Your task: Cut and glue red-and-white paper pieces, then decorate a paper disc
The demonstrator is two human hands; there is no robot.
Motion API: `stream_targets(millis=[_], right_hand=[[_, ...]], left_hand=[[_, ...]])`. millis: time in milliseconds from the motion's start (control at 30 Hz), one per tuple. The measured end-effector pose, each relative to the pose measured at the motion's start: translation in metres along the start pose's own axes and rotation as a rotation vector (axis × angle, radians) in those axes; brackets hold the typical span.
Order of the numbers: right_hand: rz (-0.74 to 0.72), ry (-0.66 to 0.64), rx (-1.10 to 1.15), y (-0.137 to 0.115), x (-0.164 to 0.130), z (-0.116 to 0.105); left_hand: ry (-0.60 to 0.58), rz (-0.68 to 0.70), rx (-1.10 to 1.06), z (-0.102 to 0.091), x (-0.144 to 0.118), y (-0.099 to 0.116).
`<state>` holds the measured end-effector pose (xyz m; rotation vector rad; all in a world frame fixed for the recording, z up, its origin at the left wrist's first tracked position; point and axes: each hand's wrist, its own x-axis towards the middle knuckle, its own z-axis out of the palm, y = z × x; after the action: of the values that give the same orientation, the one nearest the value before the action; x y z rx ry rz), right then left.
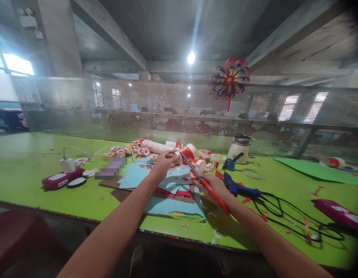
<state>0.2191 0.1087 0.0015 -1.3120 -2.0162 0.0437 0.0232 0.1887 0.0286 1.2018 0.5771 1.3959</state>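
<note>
My left grip (164,164) pinches a white piece (177,157), seemingly steadying it for cutting | my right grip (218,186) clamps red-handled scissors (214,194), blades angled at it | both above blue sheets (134,174), inward from the surface's (77,200) near edge, probably for reach

Paper-craft workshop, bare concrete hall

A green table (25,166) is serving as workbench. On the table: light-blue paper sheets (138,174) are lying layered, red-and-white paper cups (205,155) are standing, a corded blue glue gun (239,189) is resting, red scraps (318,190) are lying scattered. Just above the table: red-handled scissors (206,186) are showing. Behind the table: a perforated metal screen (155,98) is rising. Over the table's far side: a petalled ornament (229,80) is hanging. High above the table: exposed concrete beams (115,33) are running, a bright lamp (191,58) is burning.
</note>
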Motion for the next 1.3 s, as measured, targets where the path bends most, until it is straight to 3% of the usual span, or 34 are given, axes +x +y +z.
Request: stream_targets(millis=[433, 767, 1300], right_hand=[[-0.033, 0.006, 0.003, -0.005, -0.003, -0.003], [-0.001, -0.009, -0.017, -0.002, -0.001, -0.001], [0.009, 0.019, -0.046, -0.008, -0.005, -0.001]], left_hand=[[-0.064, -0.022, -0.046, -0.001, 0.000, 0.004], [0.025, 0.011, 0.052, -0.001, 0.002, -0.003], [0.028, 0.029, 0.038, 0.001, 0.002, -0.003]])
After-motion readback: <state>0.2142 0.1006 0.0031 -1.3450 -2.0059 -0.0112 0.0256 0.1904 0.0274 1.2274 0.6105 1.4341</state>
